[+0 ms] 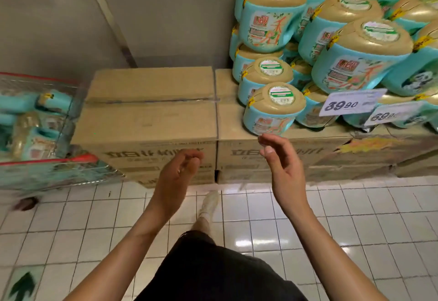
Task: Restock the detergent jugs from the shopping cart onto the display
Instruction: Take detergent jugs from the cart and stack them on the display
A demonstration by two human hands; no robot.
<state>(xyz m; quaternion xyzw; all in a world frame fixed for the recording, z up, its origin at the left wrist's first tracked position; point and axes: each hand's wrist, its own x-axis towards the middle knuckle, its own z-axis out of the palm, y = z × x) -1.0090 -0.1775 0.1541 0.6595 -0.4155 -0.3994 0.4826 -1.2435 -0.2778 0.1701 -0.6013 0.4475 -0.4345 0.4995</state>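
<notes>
Teal detergent jugs with tan tops are stacked on the display at the upper right, resting on cardboard boxes [151,120]. The nearest jug [272,111] stands at the front left corner of the stack. My right hand [280,165] hovers just below and in front of it, fingers relaxed, holding nothing. My left hand [177,172] is in front of the boxes with its fingers loosely curled and nothing in it. At the left edge, the shopping cart [59,160] with red trim holds several more teal jugs [35,139], blurred.
White tiled floor lies below, with a green arrow sticker [23,286] at the bottom left. Price tags [350,104] hang on the front of the jug stack. A grey wall stands behind the boxes. My foot [209,203] is near the box base.
</notes>
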